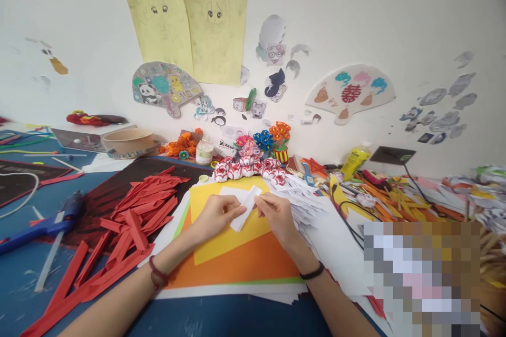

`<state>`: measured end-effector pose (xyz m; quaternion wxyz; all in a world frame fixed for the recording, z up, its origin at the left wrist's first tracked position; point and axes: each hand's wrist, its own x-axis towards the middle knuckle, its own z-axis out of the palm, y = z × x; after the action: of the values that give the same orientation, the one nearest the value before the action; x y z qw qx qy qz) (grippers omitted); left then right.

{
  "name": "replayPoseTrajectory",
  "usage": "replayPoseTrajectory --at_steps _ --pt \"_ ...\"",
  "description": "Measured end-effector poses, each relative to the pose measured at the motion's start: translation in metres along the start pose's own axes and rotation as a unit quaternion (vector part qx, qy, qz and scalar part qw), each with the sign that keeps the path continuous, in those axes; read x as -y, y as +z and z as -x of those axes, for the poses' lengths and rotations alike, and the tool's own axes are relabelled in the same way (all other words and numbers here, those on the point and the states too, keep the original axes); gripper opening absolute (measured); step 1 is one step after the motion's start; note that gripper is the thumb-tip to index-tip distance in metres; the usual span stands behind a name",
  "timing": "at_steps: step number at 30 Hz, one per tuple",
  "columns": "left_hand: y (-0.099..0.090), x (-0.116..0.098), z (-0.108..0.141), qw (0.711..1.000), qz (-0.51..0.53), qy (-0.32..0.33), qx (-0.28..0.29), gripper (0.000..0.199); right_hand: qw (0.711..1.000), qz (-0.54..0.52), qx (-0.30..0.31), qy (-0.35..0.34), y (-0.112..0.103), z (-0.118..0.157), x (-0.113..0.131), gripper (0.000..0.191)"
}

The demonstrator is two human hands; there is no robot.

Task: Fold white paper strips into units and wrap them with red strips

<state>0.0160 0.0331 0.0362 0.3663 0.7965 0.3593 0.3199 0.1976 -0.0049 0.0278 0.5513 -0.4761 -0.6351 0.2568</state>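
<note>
A narrow folded white paper strip (245, 209) slants between my two hands, above the yellow paper sheet (209, 245). My left hand (221, 216) pinches the strip's left side between thumb and fingers. On the other side, my right hand (276, 217) has its fingers closed on the strip's upper right edge. Beneath the yellow sheet lies an orange sheet (245, 263), with green and white paper under it.
Folded red strips (134, 229) and a blue glue gun (55, 225) are at the left. White strips (306, 202) lie right of my hands. Behind are red-and-white paper pieces (247, 168), flowers (263, 140) and a yellow bottle (354, 161).
</note>
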Motion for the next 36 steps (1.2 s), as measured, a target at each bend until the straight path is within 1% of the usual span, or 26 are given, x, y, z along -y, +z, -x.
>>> replayPoseTrajectory --at_steps 2,6,11,16,23,31,34,36 --pt "0.001 0.001 0.0 1.0 0.004 -0.002 0.0 0.04 1.0 0.0 -0.004 0.002 -0.001 0.0 -0.002 0.035" --pt "0.002 0.003 -0.001 0.999 0.008 -0.005 0.039 0.039 1.0 0.001 -0.018 0.008 -0.002 0.0 -0.004 0.037" --pt "0.003 0.002 0.001 1.0 -0.017 0.008 0.002 0.038 0.999 -0.002 -0.031 0.023 -0.002 -0.001 -0.003 0.038" --pt "0.006 0.001 0.003 0.999 0.03 -0.009 0.043 0.034 0.998 -0.005 -0.051 0.032 -0.005 -0.003 -0.002 0.041" --pt "0.009 0.003 0.003 0.996 0.064 -0.04 0.043 0.031 0.998 -0.026 -0.043 0.036 -0.006 -0.004 -0.005 0.038" --pt "0.011 0.001 0.005 0.996 0.079 -0.033 0.03 0.031 0.999 -0.011 -0.038 0.033 -0.003 -0.002 -0.003 0.038" --pt "0.013 0.003 0.004 0.994 0.097 -0.037 0.036 0.031 0.999 0.007 -0.043 0.028 -0.002 -0.001 -0.002 0.037" --pt "0.015 0.002 0.004 0.992 0.112 -0.047 0.04 0.034 0.998 0.041 -0.051 0.016 0.0 0.0 -0.002 0.035"
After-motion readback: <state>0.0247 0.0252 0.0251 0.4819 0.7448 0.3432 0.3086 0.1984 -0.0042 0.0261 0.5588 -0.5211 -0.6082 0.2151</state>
